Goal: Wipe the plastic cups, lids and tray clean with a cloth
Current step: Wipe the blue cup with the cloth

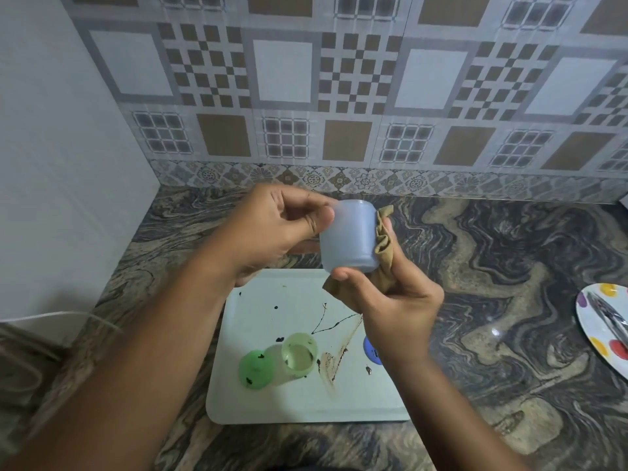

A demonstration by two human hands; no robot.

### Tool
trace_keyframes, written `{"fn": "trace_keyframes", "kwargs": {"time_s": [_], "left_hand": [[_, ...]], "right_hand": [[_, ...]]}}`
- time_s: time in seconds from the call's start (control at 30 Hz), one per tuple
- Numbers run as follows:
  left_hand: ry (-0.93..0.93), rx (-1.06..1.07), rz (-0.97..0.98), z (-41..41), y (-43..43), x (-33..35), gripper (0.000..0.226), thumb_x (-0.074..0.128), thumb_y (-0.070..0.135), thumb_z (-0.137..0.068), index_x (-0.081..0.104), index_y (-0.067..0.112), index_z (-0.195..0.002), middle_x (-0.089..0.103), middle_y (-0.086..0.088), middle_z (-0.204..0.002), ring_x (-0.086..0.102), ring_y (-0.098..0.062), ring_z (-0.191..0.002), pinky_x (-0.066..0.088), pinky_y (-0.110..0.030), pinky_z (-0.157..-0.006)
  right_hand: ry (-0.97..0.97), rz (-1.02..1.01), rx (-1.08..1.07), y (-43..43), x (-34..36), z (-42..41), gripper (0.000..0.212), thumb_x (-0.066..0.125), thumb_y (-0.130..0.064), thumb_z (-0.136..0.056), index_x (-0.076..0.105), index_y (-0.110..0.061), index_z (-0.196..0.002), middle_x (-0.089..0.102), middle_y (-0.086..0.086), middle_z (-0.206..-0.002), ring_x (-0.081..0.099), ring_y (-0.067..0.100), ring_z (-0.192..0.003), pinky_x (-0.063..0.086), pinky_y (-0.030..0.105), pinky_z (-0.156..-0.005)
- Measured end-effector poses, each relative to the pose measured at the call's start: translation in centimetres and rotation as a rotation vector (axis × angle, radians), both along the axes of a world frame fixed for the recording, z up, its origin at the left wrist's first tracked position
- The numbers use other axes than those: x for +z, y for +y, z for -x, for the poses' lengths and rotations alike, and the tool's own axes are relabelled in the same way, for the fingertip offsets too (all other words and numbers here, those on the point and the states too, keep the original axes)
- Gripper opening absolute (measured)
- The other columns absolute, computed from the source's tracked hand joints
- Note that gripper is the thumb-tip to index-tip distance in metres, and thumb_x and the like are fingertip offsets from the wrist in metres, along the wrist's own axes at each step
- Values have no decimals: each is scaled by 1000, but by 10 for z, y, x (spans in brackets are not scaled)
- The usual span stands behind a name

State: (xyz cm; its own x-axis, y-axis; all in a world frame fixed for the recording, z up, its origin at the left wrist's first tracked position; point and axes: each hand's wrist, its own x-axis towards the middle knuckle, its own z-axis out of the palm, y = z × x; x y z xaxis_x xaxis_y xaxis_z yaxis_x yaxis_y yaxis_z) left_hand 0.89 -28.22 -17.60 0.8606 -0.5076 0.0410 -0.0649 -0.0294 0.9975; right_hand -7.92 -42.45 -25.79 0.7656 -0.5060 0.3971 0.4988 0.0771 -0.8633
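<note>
Pinched by my left hand (272, 229), the blue plastic cup (346, 239) hangs above the stained tray (272, 402); my right hand (397, 300) grips the brown cloth (384, 239) against its side. Cup 1's wipe, I judge; next, turn it under the cloth.

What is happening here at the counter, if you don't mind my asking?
A person is wiping a pale blue cup held above the tray. The left hand grips the cup at its upper end, while the right hand presses a brown cloth against its side. On the tray, a green cup, a green lid and a blue lid sit among dark and brown smears, so the tray is not yet clean.
</note>
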Motion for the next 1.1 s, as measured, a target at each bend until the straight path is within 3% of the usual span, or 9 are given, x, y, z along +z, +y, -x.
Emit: {"fn": "trace_keyframes", "kwargs": {"time_s": [0.13,0.23,0.37,0.57,0.67,0.8,0.9,1.0,1.1], "left_hand": [[-201,16,-208,0,1,5,26,77,34,-70,79,22,-93,78,2,-89,74,-22,-89,62,-45,-77],[-199,42,-165,3,-1,5,35,74,38,-75,77,21,-105,77,6,-99,72,-13,-97,61,-43,-83],[-58,57,-78,3,-1,-2,23,71,28,-77,76,21,-99,76,3,-94,72,-15,-94,61,-47,-79],[-281,60,-263,1,0,5,12,78,16,-83,76,27,-86,74,10,-81,71,-21,-79,61,-45,-75],[-259,60,-170,6,-1,7,15,77,27,-83,76,25,-97,76,6,-93,72,-18,-89,60,-45,-81],[-61,37,-47,5,1,1,19,70,29,-79,77,27,-96,76,2,-100,71,-17,-99,61,-44,-79],[-66,45,-28,3,0,2,7,72,15,-81,74,20,-85,74,5,-82,69,-8,-81,58,-26,-64],[-228,38,-148,1,-1,6,7,76,18,-81,75,21,-87,75,5,-80,71,-14,-78,62,-36,-66],[-236,49,-121,3,-2,6,24,75,34,-76,76,23,-97,77,3,-91,72,-13,-88,61,-37,-77]], "right_hand": [[-74,561,-158,-16,-23,-6,81,90,-35,-70,55,-4,-137,64,17,-132,67,30,-121,58,38,-99],[-10,298,-74,-12,-16,-3,80,95,-35,-67,62,-21,-138,67,13,-133,67,33,-121,62,52,-89],[61,-81,67,-5,-5,1,77,93,-8,-59,66,-17,-130,76,-5,-116,71,10,-100,66,37,-69],[-44,570,-190,-18,-24,-7,84,89,-39,-71,54,-3,-138,60,4,-138,68,37,-119,60,51,-91],[51,150,3,-10,-12,-1,79,96,-24,-65,62,-17,-136,68,14,-132,71,35,-110,64,53,-79],[113,-158,143,-2,2,5,78,79,4,-64,56,7,-138,77,4,-106,71,11,-86,64,32,-64],[40,108,25,-5,0,3,77,88,-6,-67,58,-9,-138,76,-2,-117,73,14,-102,65,40,-77],[-86,621,-212,-14,-13,-3,79,90,-32,-72,55,0,-135,61,15,-135,67,32,-120,58,42,-98],[-75,512,-190,-13,-15,-3,77,91,-36,-72,59,-12,-137,62,15,-137,66,38,-121,59,50,-93]]}}
